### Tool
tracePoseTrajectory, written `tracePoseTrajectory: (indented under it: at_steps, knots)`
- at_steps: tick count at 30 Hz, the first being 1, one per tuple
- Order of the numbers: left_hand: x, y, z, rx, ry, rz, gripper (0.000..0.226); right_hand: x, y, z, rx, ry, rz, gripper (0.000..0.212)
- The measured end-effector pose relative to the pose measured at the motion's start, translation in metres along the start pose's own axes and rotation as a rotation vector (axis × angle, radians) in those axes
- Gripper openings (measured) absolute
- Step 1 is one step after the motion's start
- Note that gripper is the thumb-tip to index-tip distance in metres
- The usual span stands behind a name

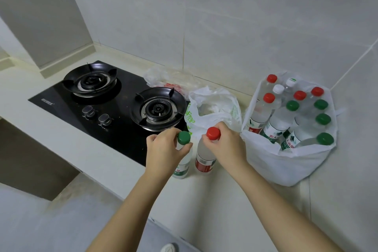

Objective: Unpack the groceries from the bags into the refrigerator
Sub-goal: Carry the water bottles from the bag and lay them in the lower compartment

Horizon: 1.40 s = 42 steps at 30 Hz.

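Observation:
Two water bottles stand upright on the white counter [225,200] in front of me. My left hand [163,149] grips the neck of the green-capped bottle [183,137]. My right hand [227,145] grips the neck of the red-capped bottle [204,161] just to its right. A white bag [286,165] at the right holds several more bottles with red, green and white caps. A crumpled white plastic bag with green print [214,108] lies behind the two bottles. No refrigerator is in view.
A black two-burner gas stove [102,104] is set into the counter at the left, its edge close to the green-capped bottle. Another clear plastic bag [161,77] lies against the tiled wall behind the stove. The counter's front edge runs diagonally below my arms.

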<state>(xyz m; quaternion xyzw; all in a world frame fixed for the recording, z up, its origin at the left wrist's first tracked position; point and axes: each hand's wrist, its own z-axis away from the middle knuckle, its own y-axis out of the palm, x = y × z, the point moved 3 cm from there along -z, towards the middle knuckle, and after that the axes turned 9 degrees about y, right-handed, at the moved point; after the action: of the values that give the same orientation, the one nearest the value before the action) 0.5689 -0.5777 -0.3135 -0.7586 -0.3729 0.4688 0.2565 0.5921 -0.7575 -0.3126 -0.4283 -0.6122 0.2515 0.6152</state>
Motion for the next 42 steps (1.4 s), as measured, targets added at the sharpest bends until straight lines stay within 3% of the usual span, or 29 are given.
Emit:
tracePoseTrajectory:
  at_steps: [6,10,13,21,42]
  knots:
    - [0.018,0.009,0.023,-0.03,-0.052,0.18,0.051,-0.025,0.013,0.011,-0.09,-0.032,-0.35,0.028]
    - [0.041,0.026,0.049,0.031,-0.201,0.317,0.089,-0.049,0.034,0.025,0.026,0.056,-0.596,0.058]
    - [0.054,0.042,0.064,0.059,-0.234,0.383,0.099,-0.068,0.059,0.034,0.19,0.154,-0.712,0.078]
    - [0.065,0.085,0.082,0.092,-0.284,0.565,0.101,-0.091,0.11,0.04,0.38,0.204,-0.794,0.09]
    - [0.064,0.108,0.083,0.028,-0.452,0.521,0.077,-0.098,0.137,0.035,0.289,0.251,-0.77,0.062]
